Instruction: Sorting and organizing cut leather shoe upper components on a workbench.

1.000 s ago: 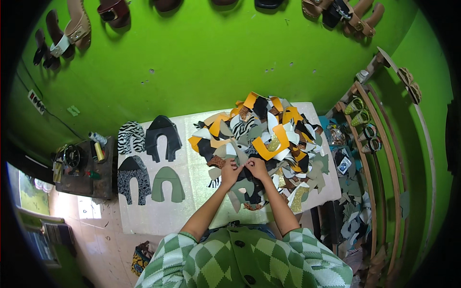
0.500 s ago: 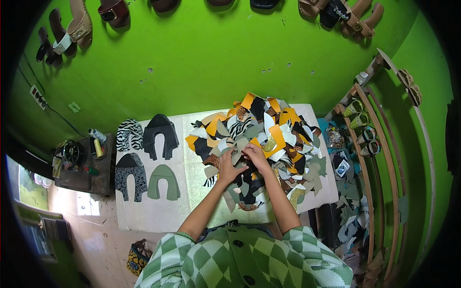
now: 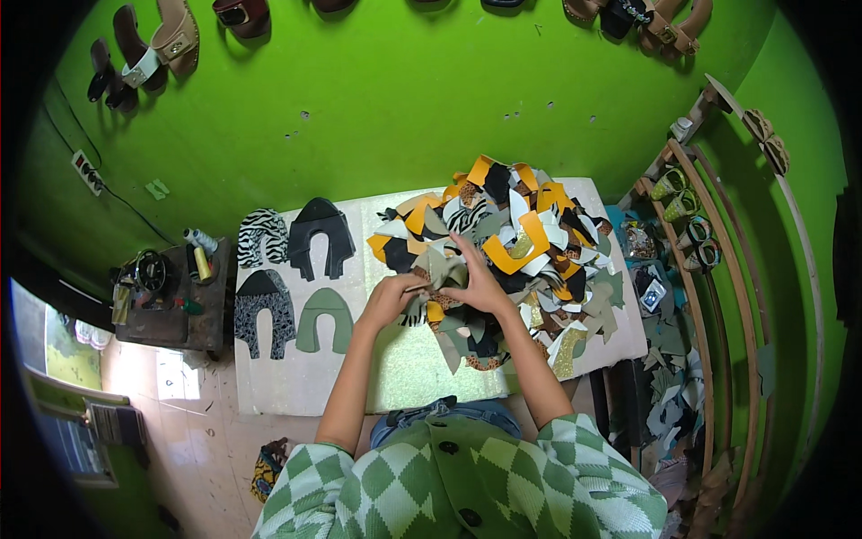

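Observation:
A heap of leather scraps (image 3: 539, 256) in orange, black, white, olive, zebra and leopard patterns lies in front of me. At its near left edge, my left hand (image 3: 386, 301) pinches the edge of a scrap, mostly covered by the fingers. My right hand (image 3: 480, 286) is over the heap with thumb and fingers spread, touching olive scraps (image 3: 440, 265). Left of the heap lie U-shaped pieces: a zebra-patterned piece (image 3: 262, 225), a black piece (image 3: 321, 222), a speckled grey piece (image 3: 265, 301) and a green piece (image 3: 324, 310).
The heap and pieces rest on a pale table (image 3: 377, 395) against a green wall. A dark side stand (image 3: 175, 310) with thread spools is at left. On the right are a wooden rack (image 3: 709, 296) with sandals and a pile of scraps (image 3: 669, 377) below. Sandals (image 3: 175, 40) hang on the wall.
My left hand has moved left to the heap's edge, and its fingers have closed. The right hand has opened with its fingers spread. The whole view has shifted slightly.

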### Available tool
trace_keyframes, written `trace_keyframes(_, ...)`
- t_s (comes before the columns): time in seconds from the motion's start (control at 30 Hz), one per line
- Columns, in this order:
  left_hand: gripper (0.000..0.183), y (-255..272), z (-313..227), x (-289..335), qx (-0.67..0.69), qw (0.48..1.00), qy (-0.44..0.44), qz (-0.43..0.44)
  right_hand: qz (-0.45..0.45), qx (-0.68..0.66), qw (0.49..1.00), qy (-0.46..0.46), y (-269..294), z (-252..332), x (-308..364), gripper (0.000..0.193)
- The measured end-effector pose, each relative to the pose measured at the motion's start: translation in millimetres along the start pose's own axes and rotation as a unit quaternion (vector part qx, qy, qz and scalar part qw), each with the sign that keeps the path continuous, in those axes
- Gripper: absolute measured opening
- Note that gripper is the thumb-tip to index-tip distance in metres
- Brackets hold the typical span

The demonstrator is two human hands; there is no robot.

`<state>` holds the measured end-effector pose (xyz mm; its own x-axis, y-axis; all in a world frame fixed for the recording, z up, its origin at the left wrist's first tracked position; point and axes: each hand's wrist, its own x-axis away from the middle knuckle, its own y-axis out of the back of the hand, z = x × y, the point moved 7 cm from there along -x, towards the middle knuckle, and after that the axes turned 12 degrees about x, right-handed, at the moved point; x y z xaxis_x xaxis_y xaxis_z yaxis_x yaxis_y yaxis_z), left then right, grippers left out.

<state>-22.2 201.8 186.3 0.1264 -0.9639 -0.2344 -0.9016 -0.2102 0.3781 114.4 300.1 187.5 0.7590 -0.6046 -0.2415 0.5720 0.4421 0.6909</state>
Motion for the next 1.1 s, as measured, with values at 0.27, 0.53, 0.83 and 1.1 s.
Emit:
trace_keyframes(0.27, 0.019, 13.7, 56.7, 92.9, 0.101, 0.976, 0.194, 0.012, 0.204, -0.217, 0.947, -0.122, -104.0, -25.9, 60.7, 0.022)
trace_keyframes(0.53, 0.045, -10.3, 140.7, 184.8, 0.055, 0.958, 0.277, -0.043, 0.091, 0.037, 0.988, -0.12, -134.3, -35.8, 109.9, 0.026)
trace_keyframes(0.83, 0.052, -18.9, 133.5, 181.8, -0.034, 0.975, 0.219, 0.001, 0.002, 0.329, 0.929, -0.17, -109.6, -61.5, 102.2, 0.062)
trace_keyframes(1.1, 0.051, -19.7, 132.0, 177.3, -0.001, 0.984, 0.179, -0.019, 0.025, 0.336, 0.925, -0.174, -90.1, -67.4, 80.2, 0.02)
